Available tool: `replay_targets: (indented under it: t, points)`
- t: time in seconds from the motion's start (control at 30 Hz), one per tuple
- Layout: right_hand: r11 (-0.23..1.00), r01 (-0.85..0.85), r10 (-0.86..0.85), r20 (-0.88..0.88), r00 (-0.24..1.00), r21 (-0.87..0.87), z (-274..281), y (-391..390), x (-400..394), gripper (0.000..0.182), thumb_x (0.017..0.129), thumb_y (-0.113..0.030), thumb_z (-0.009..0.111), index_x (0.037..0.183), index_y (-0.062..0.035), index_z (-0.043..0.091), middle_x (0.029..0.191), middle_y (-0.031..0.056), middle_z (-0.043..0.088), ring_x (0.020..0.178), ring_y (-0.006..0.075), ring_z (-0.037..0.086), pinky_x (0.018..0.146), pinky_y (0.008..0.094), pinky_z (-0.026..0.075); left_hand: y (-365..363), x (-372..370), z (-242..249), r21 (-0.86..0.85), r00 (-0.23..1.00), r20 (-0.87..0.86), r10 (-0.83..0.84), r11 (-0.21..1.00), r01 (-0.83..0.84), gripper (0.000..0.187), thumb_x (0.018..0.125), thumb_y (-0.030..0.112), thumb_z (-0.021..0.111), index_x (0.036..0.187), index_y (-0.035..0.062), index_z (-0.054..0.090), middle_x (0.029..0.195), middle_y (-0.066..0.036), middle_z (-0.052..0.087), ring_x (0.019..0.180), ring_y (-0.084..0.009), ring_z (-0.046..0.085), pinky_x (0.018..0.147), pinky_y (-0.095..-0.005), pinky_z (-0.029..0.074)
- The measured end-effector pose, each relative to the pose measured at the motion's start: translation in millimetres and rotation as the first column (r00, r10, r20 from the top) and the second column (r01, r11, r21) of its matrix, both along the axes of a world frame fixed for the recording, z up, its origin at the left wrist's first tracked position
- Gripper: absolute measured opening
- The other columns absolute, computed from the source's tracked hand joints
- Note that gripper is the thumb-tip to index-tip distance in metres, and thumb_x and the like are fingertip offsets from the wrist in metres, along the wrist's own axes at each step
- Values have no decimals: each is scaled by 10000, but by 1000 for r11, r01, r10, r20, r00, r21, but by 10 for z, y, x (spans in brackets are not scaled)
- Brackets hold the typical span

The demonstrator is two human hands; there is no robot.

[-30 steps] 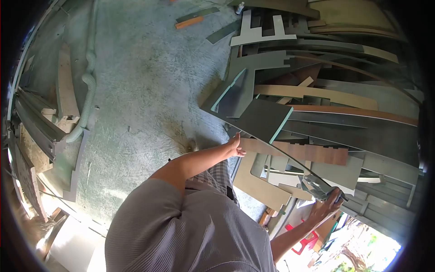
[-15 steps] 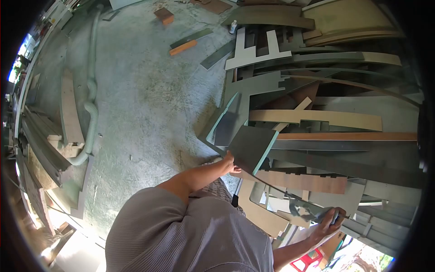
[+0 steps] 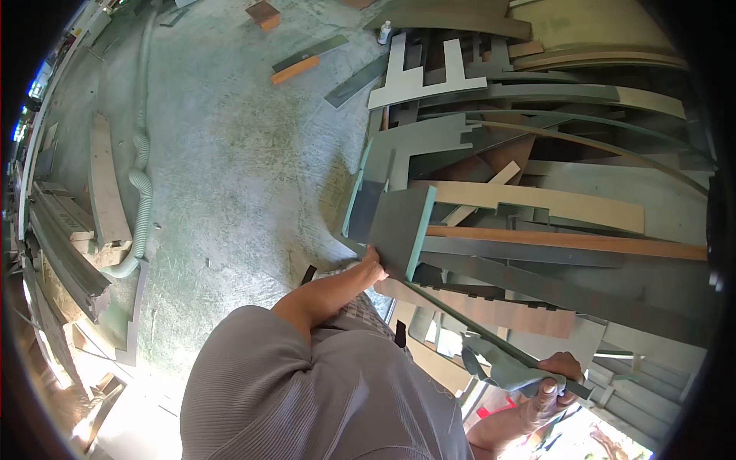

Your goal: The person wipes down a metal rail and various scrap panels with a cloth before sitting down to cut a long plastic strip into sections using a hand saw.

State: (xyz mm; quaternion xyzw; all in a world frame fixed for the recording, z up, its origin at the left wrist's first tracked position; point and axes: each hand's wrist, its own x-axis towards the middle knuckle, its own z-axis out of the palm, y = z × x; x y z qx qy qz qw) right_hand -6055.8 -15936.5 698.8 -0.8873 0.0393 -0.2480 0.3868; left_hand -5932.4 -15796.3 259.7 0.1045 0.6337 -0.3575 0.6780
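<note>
My left hand (image 3: 373, 266) grips the near corner of a dark grey board (image 3: 399, 222) with a pale green edge. From that corner a long, narrow dark strip (image 3: 475, 328) runs down to the right; it looks like part of the same board, seen nearly edge-on. At its far end my right hand (image 3: 558, 377) is closed round a grey-green cloth (image 3: 502, 369), pressed against the strip. The cloth hangs loosely toward my body. Some right-hand fingers are hidden behind the strip and cloth.
A pile of cut boards (image 3: 537, 203) fills the right side, with a white notched panel (image 3: 425, 93) on top. Offcuts (image 3: 295, 69) and a small bottle (image 3: 384, 32) are on the concrete floor (image 3: 230, 169). A ribbed hose (image 3: 143, 192) and more planks (image 3: 110, 184) lie at left.
The board in my left hand has shifted left and turned more upright in view. My right hand has rotated, and more of the cloth now shows along the strip.
</note>
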Motion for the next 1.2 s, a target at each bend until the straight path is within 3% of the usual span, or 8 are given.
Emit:
replay_targets:
  t: [0.07,0.27,0.4,0.63,0.73,1.03,1.17,1.2]
  points:
    - [999,-32,32,60,998,-7,46,27,103,427,796,-442,608,735,-38,484,670,55,485,595,157,410,545,295,326,-115,119,-290,-3,998,43,-47,999,47,609,816,632,412,1042,87,563,951,-43,613,834,-199,629,665,-370,541]
    - [984,90,-49,251,967,-154,137,73,348,488,786,-499,594,690,-23,547,553,46,497,465,162,448,432,286,315,-217,742,183,162,987,-161,-10,986,36,508,780,596,527,811,95,610,726,4,613,613,-157,623,489,-280,512]
    - [981,132,-86,295,952,-141,126,54,437,484,807,-479,578,700,-8,541,572,55,495,479,160,434,439,284,308,-230,931,444,217,990,-141,-30,974,61,465,771,564,568,835,106,620,725,2,608,595,-160,616,457,-276,507]
    - [982,100,-52,280,958,-158,225,71,818,489,829,-475,547,712,0,537,588,53,493,468,159,422,433,285,291,-265,1585,843,194,997,-64,53,980,-40,478,791,579,519,886,121,616,796,24,607,681,-138,619,512,-257,503]
    - [990,77,-60,138,989,-116,245,152,1108,447,855,-473,509,771,-35,508,695,37,450,651,148,403,588,284,311,-314,2016,612,167,999,-38,30,986,-23,491,794,594,503,911,129,607,781,31,598,666,-137,614,513,-250,501]
    - [932,340,-351,-72,934,-129,182,140,2431,393,838,-395,541,786,-7,558,690,43,514,607,123,450,542,267,351,-495,3219,377,95,998,64,19,995,-25,633,822,660,365,1065,111,566,967,6,624,824,-161,614,612,-261,518]
    - [822,568,-570,-102,816,-48,-82,-147,2775,365,838,-372,552,899,-13,561,699,4,479,628,101,418,563,241,331,-743,3571,214,151,995,70,-74,986,63,617,788,662,439,1037,113,570,965,-10,582,864,-152,595,629,-276,536]
    - [774,634,-629,-116,768,1,-109,-333,2848,363,839,-357,558,956,-13,556,705,-2,474,630,98,418,560,232,330,-824,3665,187,123,993,28,-115,986,110,662,796,674,390,1105,104,520,1043,-46,558,918,-199,579,724,-354,519]
